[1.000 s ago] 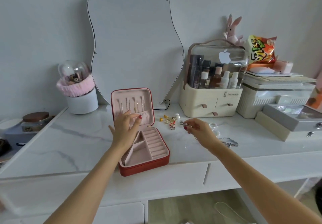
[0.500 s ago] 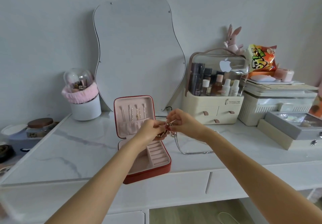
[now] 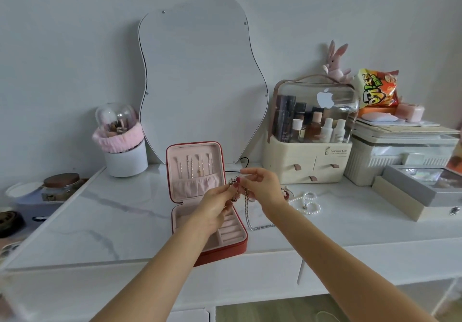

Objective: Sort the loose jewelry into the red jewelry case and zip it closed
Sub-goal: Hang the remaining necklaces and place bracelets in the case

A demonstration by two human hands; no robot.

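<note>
From the head view, your left hand [image 3: 217,202] and your right hand [image 3: 262,186] meet above the open red jewelry case [image 3: 207,201], just in front of its upright lid. Both grips are closed in a pinch on the same thing: the top end of a silver chain necklace [image 3: 247,211], whose clasp or pendant is too small to make out between your fingertips. Below your right grip the chain hangs in a doubled loop, and its lowest part lies on the white marble surface [image 3: 112,219] just right of the case's base.

Behind your left grip, the case's pink lid already holds several thin chains hanging in a row above a gathered pocket. Beneath that grip lies the pink tray with its ring rolls and small compartments, partly hidden by your wrist.

To the right of your right grip, a pearl bracelet [image 3: 308,202] lies loose on the surface, with a reddish beaded piece [image 3: 287,194] beside your wrist. Farther right and behind stands a cream cosmetics organizer [image 3: 310,161]. Beyond both grips, a wavy mirror [image 3: 202,79] leans against the wall.
</note>
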